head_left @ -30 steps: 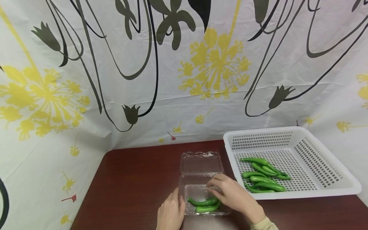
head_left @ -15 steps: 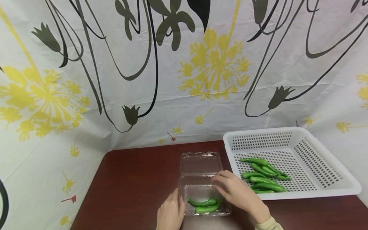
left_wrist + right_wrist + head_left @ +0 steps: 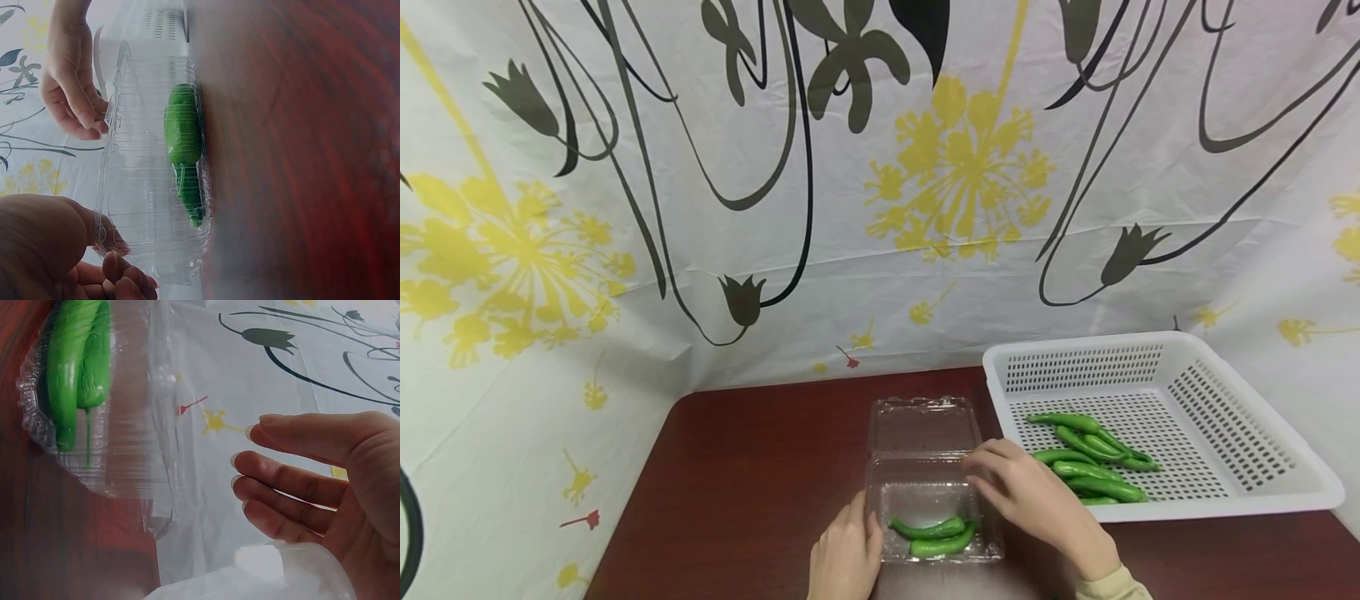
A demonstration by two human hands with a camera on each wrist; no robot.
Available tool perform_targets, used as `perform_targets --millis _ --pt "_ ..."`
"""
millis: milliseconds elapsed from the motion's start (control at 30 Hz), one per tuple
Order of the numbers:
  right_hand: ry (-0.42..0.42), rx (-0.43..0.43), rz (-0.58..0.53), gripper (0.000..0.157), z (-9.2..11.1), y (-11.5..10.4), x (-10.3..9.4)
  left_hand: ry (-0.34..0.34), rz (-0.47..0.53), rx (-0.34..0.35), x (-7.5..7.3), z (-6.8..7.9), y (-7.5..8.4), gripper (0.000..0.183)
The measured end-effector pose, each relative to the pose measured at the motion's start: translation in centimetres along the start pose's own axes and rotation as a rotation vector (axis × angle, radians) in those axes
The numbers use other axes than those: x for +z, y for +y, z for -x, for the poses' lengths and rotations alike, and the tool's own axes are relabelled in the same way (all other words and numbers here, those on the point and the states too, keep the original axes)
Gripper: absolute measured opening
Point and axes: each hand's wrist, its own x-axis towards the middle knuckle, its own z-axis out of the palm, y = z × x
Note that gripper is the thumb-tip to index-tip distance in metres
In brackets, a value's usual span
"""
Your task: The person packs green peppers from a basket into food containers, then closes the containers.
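Observation:
An open clear plastic clamshell container (image 3: 917, 492) stands on the table, its lid (image 3: 925, 423) laid back away from me. Two green chili peppers (image 3: 942, 546) lie side by side along its near wall. My left hand (image 3: 846, 550) holds the container by its left side; in the left wrist view the thumb shows through the plastic and the fingers curl close to the corner. My right hand (image 3: 1026, 496) hovers by the container's right edge with relaxed, slightly bent fingers and nothing in them, as the right wrist view shows.
To the right, a white perforated plastic basket (image 3: 1232, 504) holds several more green chili peppers (image 3: 1086, 471). The dark red-brown table (image 3: 760, 475) stretches to the left. A white cloth with a floral print (image 3: 820, 317) hangs behind the table.
My right hand has drawn back from over the container rightwards toward the basket, its fingers now overlapping the container's right rim. The left hand, container and peppers have stayed put.

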Motion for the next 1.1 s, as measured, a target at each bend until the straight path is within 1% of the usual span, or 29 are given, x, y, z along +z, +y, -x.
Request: perform_targets --millis 133,467,633,800,933,1100 --pt "0.024 0.009 -0.007 0.021 0.1 0.3 -0.2 0.001 0.001 0.002 0.0 0.0 0.0 0.032" --pt "0.100 -0.042 0.003 0.025 0.1 0.9 -1.1 0.007 0.010 0.010 0.2 -0.1 -0.1 0.031" --pt "0.110 -0.052 -0.006 0.026 0.1 1.1 -1.5 0.002 0.010 0.006 0.2 -0.1 -0.1 0.031" --pt "0.114 -0.040 0.012 0.027 0.3 1.3 -1.8 0.018 0.004 0.012 0.3 -0.1 -0.1 0.031" --pt "0.126 -0.015 0.017 0.025 0.6 1.6 -2.0 0.033 0.000 0.017 0.3 0.0 0.0 0.030" --pt "0.142 -0.002 0.005 0.026 0.6 1.8 -2.4 0.018 0.001 0.006 0.2 0.0 -0.1 0.032"
